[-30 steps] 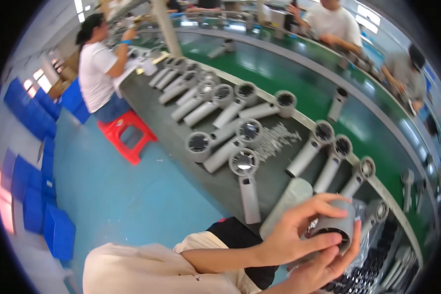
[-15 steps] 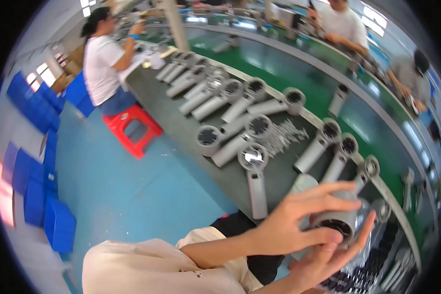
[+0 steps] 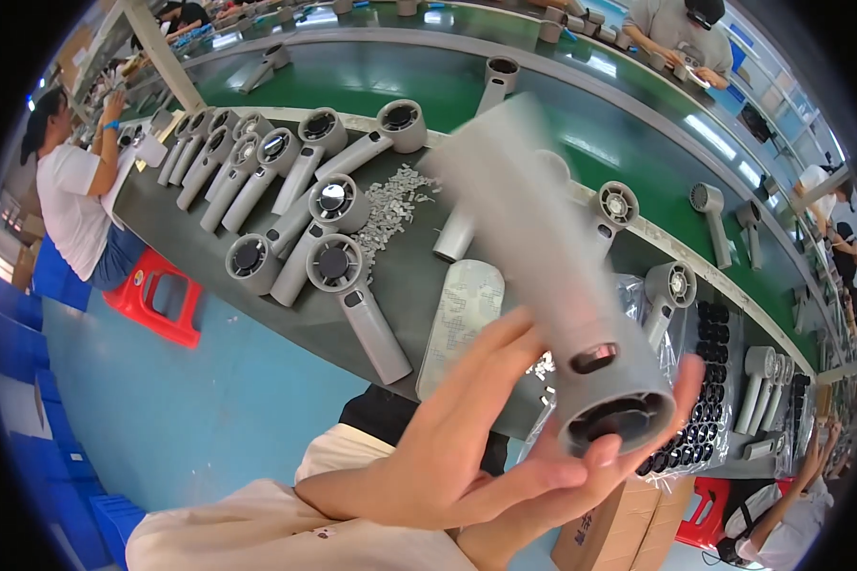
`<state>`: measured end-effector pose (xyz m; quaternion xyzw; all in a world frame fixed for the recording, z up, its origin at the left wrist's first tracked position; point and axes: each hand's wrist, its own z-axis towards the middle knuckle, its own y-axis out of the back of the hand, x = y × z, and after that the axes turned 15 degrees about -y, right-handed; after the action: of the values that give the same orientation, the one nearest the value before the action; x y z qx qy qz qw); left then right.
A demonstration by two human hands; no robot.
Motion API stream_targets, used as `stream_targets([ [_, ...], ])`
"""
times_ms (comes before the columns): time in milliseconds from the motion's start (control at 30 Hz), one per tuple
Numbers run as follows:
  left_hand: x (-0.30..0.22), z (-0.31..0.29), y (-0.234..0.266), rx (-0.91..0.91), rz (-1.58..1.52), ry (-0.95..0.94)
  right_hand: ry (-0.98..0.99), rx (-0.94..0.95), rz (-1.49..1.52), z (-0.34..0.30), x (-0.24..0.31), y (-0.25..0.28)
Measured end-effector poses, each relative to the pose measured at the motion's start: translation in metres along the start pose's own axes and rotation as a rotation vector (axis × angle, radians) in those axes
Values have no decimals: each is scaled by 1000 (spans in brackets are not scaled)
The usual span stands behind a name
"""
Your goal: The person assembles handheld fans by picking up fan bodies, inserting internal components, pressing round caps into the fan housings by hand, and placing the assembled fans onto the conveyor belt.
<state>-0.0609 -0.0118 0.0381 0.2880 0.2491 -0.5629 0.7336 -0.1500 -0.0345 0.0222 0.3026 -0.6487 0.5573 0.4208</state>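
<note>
A grey handheld fan is tilted in front of me, its handle pointing up and left and blurred by motion. The round head with a black centre faces me at the lower end. My right hand cups that head from below, thumb at the rim of its opening and fingertips round the far right side. Beside the handle and head, my left hand has its fingers stretched out; whether its fingertips touch the fan is hard to make out. Under the fan, a pale oblong panel with faint markings lies on the dark table.
Several grey fans cover the table's left part, around a pile of small grey pieces. At right are rows of black round parts on clear plastic and a cardboard box. A green conveyor runs behind. Co-workers sit nearby.
The view has swung right. The fan has turned in my hands, its handle now pointing up and left. My left hand has moved from the head's top to beside the handle, its fingers straighter.
</note>
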Motion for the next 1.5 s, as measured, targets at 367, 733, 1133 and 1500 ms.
stream_targets([
  [367, 24, -8, -4, -211, -257, -220, -22, 289, 212, -10, -10, -6],
  [733, 21, -6, -22, -425, -455, 125, 109, 294, -53, 8, -11, 6],
  [1133, -1, 0, 37, -121, 545, -455, 297, 147, -208, 19, -7, 12],
  [1500, 38, 0, 8, -95, 1, -457, 132, 192, -43, -8, -11, -8],
])
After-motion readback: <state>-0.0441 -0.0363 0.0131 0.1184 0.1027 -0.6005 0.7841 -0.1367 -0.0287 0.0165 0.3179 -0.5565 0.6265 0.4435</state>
